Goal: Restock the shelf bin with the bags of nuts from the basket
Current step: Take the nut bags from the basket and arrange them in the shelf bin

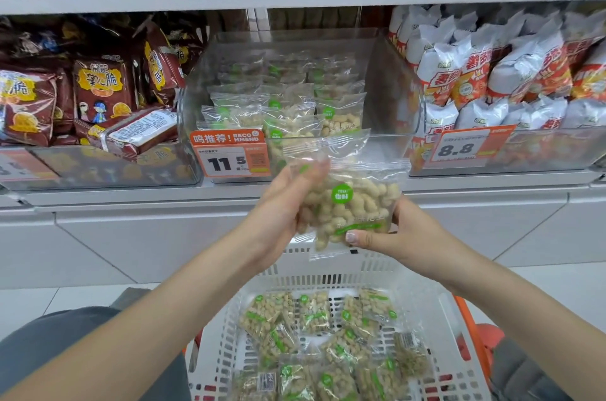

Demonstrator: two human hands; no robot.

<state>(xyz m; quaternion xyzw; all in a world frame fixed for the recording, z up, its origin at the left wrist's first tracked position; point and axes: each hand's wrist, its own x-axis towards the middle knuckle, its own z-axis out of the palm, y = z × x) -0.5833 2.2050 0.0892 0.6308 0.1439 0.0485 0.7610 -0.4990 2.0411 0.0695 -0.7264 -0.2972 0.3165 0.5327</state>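
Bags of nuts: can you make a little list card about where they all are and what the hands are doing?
held: bags of nuts, raised between basket and bin
left hand: grips the bags' left side
right hand: pinches the lower right corner
shelf bin: clear, partly filled with the same bags
basket: white, more bags lying inside
price tag: orange, reads 11.5
neighbours: brown packs left, white-orange bags right

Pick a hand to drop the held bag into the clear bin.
Left, probably. The left hand grips the held bag along its side, higher and nearer the clear bin; the right hand only pinches its bottom edge.
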